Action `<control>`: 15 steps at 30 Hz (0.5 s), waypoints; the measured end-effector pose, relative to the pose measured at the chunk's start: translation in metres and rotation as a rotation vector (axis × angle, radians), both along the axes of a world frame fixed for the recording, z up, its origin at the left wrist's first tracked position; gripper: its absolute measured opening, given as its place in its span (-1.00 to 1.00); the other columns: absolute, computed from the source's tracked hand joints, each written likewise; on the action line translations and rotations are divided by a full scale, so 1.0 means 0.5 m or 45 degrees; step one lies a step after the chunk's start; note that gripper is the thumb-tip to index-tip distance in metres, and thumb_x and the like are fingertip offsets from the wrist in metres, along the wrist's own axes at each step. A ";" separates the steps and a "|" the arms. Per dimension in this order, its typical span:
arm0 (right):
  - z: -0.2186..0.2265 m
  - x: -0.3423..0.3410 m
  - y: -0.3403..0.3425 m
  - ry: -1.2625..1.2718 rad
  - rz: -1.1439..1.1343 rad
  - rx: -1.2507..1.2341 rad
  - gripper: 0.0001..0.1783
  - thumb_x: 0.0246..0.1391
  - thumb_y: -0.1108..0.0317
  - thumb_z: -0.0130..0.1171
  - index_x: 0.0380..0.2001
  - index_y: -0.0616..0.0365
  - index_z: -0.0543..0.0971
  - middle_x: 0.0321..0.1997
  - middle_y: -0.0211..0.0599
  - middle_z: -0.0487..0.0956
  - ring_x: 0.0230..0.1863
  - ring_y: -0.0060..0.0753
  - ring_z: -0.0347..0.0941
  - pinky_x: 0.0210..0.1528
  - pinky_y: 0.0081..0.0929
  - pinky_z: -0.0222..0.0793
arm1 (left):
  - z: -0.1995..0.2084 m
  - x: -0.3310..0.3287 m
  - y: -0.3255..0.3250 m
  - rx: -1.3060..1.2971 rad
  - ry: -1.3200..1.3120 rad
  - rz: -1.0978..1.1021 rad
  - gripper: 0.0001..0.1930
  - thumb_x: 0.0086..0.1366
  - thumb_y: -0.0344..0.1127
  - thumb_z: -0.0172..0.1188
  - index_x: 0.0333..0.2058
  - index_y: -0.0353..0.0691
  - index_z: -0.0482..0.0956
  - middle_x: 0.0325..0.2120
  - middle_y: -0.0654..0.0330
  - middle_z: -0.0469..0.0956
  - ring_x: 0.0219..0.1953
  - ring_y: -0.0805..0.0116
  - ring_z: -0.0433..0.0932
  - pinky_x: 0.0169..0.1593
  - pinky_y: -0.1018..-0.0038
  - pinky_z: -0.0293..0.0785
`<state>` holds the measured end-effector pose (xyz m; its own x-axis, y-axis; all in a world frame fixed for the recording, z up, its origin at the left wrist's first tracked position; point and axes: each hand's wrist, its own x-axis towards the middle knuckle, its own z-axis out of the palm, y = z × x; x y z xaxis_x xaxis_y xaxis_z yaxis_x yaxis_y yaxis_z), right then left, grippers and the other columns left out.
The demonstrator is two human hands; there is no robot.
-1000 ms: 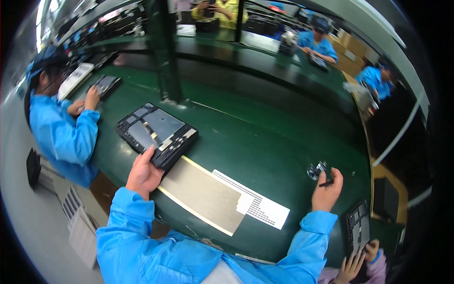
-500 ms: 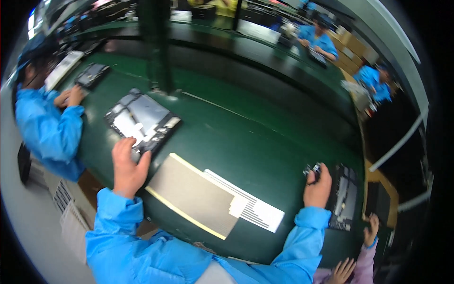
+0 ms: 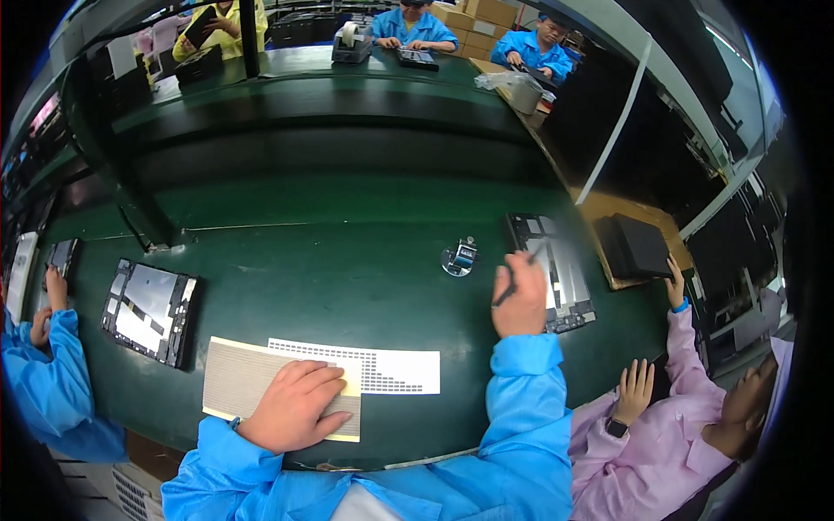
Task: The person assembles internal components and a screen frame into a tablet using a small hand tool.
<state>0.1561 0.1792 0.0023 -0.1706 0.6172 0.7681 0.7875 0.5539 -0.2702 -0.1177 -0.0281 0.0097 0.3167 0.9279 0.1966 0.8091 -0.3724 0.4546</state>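
My left hand (image 3: pixel 300 406) lies flat, fingers stretched, on a beige lined sheet (image 3: pixel 234 373) with yellow edges. Under and beside this sheet is a white sheet (image 3: pixel 408 369) of small dark labels. My right hand (image 3: pixel 523 304) is closed on a slim dark tool (image 3: pixel 507 293), perhaps tweezers or a pen; most of it is hidden. That hand is at the near left side of a stack of opened tablets (image 3: pixel 565 278) with bare inner parts. Left of it, a small metal tally counter (image 3: pixel 460 257) sits on the green table. Another opened tablet stack (image 3: pixel 149 311) lies at the left.
A person in pink (image 3: pixel 643 434) sits close on my right, one hand at a black box (image 3: pixel 645 246) on a cardboard tray (image 3: pixel 617 282). At the left is a co-worker's blue sleeve (image 3: pixel 61 373). A dark green post (image 3: pixel 113 165) rises from the table; others work beyond the shelf.
The view has swung to the right. My left hand has gone from the left tablet stack to the sheets. My right hand has let go of the counter and now holds the slim dark tool.
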 end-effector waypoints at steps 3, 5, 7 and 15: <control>0.012 0.118 0.033 0.036 -0.364 -0.068 -0.72 -0.12 0.49 0.15 -0.24 0.23 0.49 -0.23 0.01 0.48 -0.16 0.06 0.39 -0.11 -0.20 0.31 | 0.009 -0.009 -0.009 0.025 0.010 0.042 -0.62 -0.01 -0.18 0.26 -0.25 -0.29 0.52 -0.13 0.11 0.47 -0.02 0.12 0.36 0.08 0.27 0.23; -0.002 0.237 0.045 -0.020 -0.609 -0.323 -0.63 -0.06 0.42 0.17 -0.13 0.28 0.46 -0.14 0.08 0.48 -0.10 0.11 0.39 -0.03 -0.19 0.29 | 0.002 -0.010 -0.008 0.051 -0.023 0.081 -0.64 -0.03 -0.19 0.27 -0.27 -0.28 0.53 -0.13 0.11 0.48 -0.04 0.12 0.37 0.07 0.26 0.24; -0.051 0.322 0.047 0.009 -0.712 -0.495 -0.56 -0.05 0.31 0.19 -0.10 0.31 0.42 -0.13 0.11 0.48 -0.07 0.06 0.40 -0.01 -0.21 0.30 | 0.004 -0.012 -0.021 0.068 -0.036 0.094 -0.65 -0.05 -0.18 0.28 -0.31 -0.26 0.55 -0.18 0.13 0.51 -0.07 0.15 0.40 0.04 0.28 0.26; -0.108 0.378 0.048 0.581 -0.241 -0.587 -0.68 -0.13 0.39 0.27 -0.31 0.35 0.47 -0.43 -0.28 0.50 -0.41 -0.48 0.37 -0.30 -0.49 0.36 | -0.019 0.001 -0.013 0.126 -0.044 0.156 -0.69 -0.04 -0.16 0.27 -0.35 -0.23 0.57 -0.25 0.18 0.52 -0.11 0.19 0.41 -0.01 0.31 0.27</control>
<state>0.3449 0.2032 -0.0515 0.2521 0.8865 0.3882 0.6104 0.1656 -0.7746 -0.1173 -0.0345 0.0004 0.1938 0.9347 0.2978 0.8358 -0.3163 0.4487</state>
